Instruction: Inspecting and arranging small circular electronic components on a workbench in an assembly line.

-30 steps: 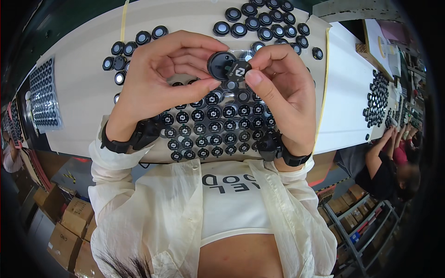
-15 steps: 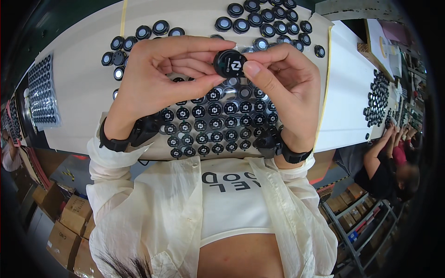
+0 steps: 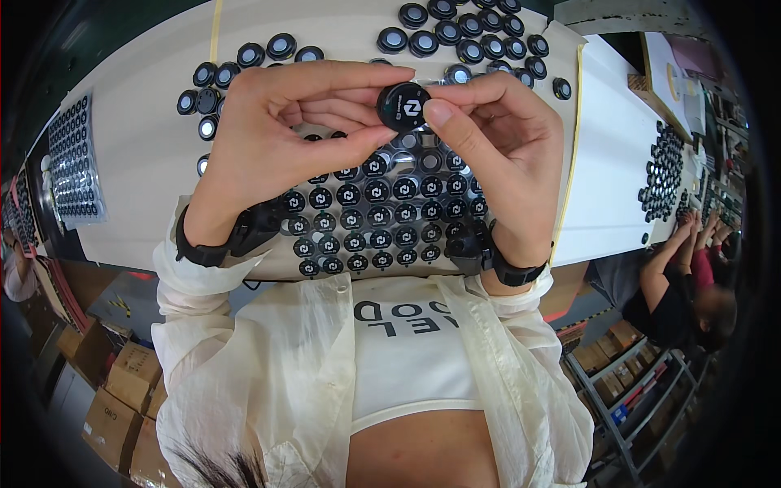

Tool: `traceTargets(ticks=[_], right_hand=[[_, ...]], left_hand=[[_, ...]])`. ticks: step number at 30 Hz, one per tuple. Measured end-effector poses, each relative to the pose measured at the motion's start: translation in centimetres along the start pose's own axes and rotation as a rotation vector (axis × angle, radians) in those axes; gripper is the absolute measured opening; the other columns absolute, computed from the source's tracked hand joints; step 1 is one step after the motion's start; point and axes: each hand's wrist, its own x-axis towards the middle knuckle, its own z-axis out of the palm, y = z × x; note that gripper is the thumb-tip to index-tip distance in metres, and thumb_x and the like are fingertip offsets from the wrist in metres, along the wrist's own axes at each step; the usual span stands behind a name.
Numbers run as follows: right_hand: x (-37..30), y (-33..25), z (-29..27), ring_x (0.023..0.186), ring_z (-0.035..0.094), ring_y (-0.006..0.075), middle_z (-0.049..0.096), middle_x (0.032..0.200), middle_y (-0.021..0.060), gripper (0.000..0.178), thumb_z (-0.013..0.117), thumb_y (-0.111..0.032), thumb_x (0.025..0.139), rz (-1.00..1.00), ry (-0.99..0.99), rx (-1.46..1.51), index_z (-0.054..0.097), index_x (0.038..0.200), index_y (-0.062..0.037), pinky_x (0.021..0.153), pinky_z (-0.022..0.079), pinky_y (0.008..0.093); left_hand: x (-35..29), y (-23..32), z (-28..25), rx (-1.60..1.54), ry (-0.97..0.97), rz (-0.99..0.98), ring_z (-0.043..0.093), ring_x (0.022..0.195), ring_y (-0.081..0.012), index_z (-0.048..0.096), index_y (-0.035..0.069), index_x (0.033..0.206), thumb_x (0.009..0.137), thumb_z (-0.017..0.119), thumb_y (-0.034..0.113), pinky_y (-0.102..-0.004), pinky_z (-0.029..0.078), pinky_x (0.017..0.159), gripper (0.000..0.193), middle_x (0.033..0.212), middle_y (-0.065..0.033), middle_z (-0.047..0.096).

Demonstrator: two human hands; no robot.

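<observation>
Above the table I hold a round black disc-shaped device [image 3: 403,107] with a white emblem on its flat face. My left hand [image 3: 272,126] pinches its left side between thumb and fingers. On the other side, the thumb and index finger of my right hand [image 3: 508,134] grip its edge. Below my hands lies a clear plastic tray [image 3: 404,158] with rows of similar black discs [image 3: 377,192], emblem side up. Some spots near the tray's far side show no black disc. My hands hide part of the far rows.
Loose black discs with pale round centres [image 3: 447,32] lie across the table's far side, and more discs [image 3: 251,55] sit beyond my left hand. At left is another filled tray [image 3: 75,163]. A co-worker [image 3: 651,281] is at right, near many discs [image 3: 663,175]. Cardboard boxes [image 3: 134,374] stand lower left.
The disc has turned slightly, so its emblem face shows more fully. Both hands keep their hold and have barely moved.
</observation>
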Motion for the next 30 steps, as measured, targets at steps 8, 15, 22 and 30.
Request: traceTargets(ticks=[8,15,22,30], right_hand=[[0.0,0.6,0.3,0.078,0.064,0.0108,0.069,0.086,0.0082,0.011,0.071,-0.001,0.081,-0.016,0.069,-0.024,0.067,0.090,0.0045,0.075,0.050,0.0225],[0.1,1.2,0.7,0.074,0.062,0.0090,0.070,0.083,0.0087,0.011,0.071,-0.001,0.080,-0.090,0.114,-0.107,0.069,0.089,0.0053,0.071,0.049,0.0212],[0.7,2.1,0.3,0.068,0.062,0.0104,0.069,0.076,0.0077,0.011,0.071,-0.003,0.078,-0.221,0.120,-0.337,0.071,0.088,0.0012,0.067,0.048,0.0221],[0.8,2.3,0.1,0.080,0.065,0.0131,0.070,0.089,0.0081,0.016,0.067,-0.004,0.082,-0.189,0.141,-0.208,0.069,0.097,0.0003,0.076,0.050,0.0244]], left_hand=[[0.1,-0.1,0.6,0.096,0.048,0.054,0.069,0.081,-0.0131,0.065,0.001,0.117,0.076,0.073,-0.002,-0.0235,0.056,0.077,0.041,0.089,-0.0096,0.071],[0.0,-0.3,1.0,0.190,0.087,0.069,0.070,0.082,-0.0140,0.066,0.003,0.114,0.076,0.074,-0.001,-0.0247,0.057,0.077,0.039,0.090,-0.0094,0.072],[0.7,-1.0,0.4,0.300,0.052,0.100,0.070,0.086,-0.0156,0.067,0.003,0.112,0.076,0.074,0.001,-0.0248,0.057,0.077,0.037,0.099,-0.0089,0.071],[6.7,-0.2,-4.9,0.774,0.017,0.323,0.065,0.086,-0.0147,0.066,0.002,0.109,0.078,0.072,0.006,-0.0282,0.052,0.082,0.032,0.104,-0.0085,0.068]])
